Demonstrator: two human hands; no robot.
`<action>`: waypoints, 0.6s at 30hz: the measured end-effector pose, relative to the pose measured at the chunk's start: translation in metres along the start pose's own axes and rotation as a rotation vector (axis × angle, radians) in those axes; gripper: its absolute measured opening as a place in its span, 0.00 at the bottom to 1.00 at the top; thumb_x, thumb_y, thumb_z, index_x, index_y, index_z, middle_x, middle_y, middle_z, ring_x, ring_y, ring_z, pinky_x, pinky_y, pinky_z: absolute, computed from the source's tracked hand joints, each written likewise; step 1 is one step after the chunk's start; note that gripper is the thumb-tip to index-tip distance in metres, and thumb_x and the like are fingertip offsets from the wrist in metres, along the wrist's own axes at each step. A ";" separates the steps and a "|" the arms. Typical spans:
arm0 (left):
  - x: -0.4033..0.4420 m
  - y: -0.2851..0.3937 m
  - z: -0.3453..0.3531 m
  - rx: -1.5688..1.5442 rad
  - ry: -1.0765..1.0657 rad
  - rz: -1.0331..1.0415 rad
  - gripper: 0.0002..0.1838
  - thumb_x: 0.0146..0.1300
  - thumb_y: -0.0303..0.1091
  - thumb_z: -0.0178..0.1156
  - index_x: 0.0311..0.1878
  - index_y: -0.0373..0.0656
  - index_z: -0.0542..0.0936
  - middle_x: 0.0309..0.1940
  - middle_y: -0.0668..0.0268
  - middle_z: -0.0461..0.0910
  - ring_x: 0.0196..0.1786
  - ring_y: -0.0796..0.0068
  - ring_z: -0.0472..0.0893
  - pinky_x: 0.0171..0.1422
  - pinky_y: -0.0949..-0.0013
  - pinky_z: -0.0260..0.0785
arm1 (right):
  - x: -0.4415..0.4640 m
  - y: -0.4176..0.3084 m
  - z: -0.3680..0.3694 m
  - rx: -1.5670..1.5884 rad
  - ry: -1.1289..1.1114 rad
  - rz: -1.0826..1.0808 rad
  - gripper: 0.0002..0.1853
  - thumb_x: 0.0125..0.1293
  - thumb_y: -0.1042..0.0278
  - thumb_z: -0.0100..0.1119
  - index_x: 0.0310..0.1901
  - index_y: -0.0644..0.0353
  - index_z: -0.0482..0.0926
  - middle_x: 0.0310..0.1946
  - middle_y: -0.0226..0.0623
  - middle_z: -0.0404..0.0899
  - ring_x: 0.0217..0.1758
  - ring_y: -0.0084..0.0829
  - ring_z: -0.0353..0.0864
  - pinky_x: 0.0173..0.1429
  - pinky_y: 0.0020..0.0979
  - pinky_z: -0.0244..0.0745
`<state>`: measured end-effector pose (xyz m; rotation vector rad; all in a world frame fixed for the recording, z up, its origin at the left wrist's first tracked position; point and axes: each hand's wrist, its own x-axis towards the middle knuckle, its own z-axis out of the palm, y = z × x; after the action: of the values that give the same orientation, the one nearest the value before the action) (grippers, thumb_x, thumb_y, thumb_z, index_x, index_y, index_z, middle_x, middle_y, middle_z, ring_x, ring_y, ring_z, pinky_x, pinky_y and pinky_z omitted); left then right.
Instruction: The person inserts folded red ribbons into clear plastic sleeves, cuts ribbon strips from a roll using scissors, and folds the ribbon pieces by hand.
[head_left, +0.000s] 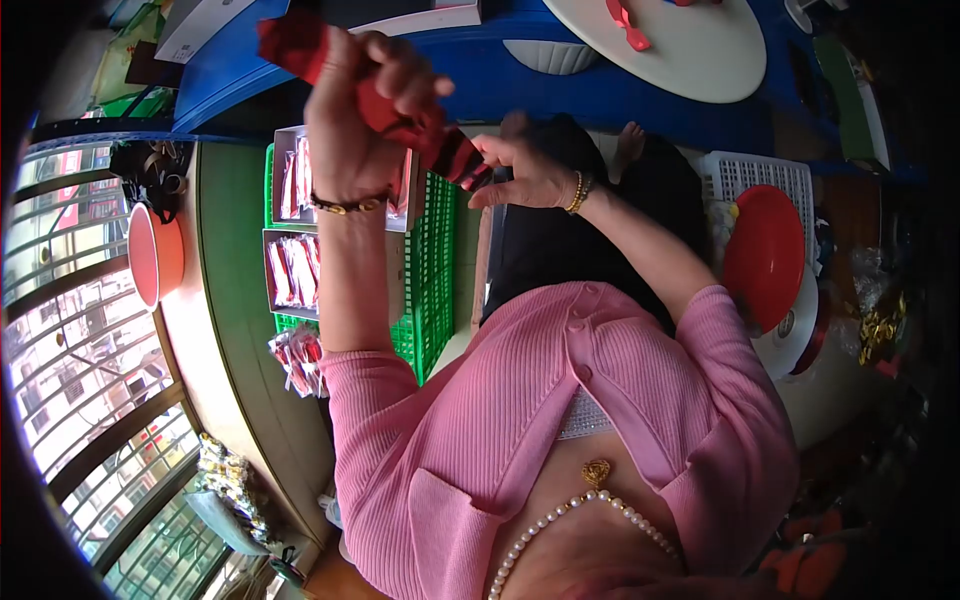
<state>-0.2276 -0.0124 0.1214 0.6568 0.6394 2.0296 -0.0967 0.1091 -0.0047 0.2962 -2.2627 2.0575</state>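
Note:
A strip of red cloth with dark stripes (455,157) stretches slantwise in front of my body. My left hand (360,105) is closed around its upper part, fingers curled over it, and one end sticks out past the thumb. At the lower, striped end, my right hand (535,178) has the cloth between thumb and fingers. Part of that grip is hidden. Beneath my left forearm, boxes of packaged red items (296,270) stand at a green plastic crate (432,270).
Ahead, a round white board (705,60) carries red pieces on a blue table (440,65). At right are a red basin (768,258) and a white basket (785,175). Windows with bars (85,330) and an orange-red bucket (155,257) are at left.

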 end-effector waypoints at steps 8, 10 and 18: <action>0.006 0.050 -0.056 -0.020 0.050 0.125 0.23 0.70 0.50 0.40 0.34 0.38 0.73 0.20 0.70 0.62 0.23 0.75 0.60 0.47 0.61 0.65 | -0.011 -0.012 -0.001 0.089 -0.047 0.065 0.07 0.63 0.71 0.57 0.37 0.66 0.75 0.31 0.33 0.80 0.35 0.18 0.77 0.42 0.19 0.71; 0.003 0.051 -0.083 -0.039 0.103 0.123 0.22 0.69 0.49 0.42 0.33 0.39 0.73 0.19 0.70 0.61 0.22 0.75 0.59 0.47 0.61 0.64 | -0.012 -0.021 -0.005 0.084 -0.050 0.052 0.07 0.61 0.69 0.59 0.36 0.64 0.77 0.31 0.33 0.80 0.35 0.20 0.78 0.41 0.21 0.72; -0.001 0.016 -0.114 0.111 0.331 0.110 0.21 0.68 0.51 0.44 0.29 0.42 0.73 0.16 0.73 0.59 0.19 0.77 0.57 0.42 0.63 0.64 | -0.005 -0.045 -0.015 -0.028 -0.011 -0.195 0.05 0.54 0.74 0.64 0.33 0.62 0.79 0.51 0.41 0.74 0.50 0.30 0.76 0.55 0.29 0.68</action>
<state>-0.3121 -0.0425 0.0490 0.4290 0.9321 2.2403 -0.0842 0.1210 0.0396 0.5056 -2.1696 1.9307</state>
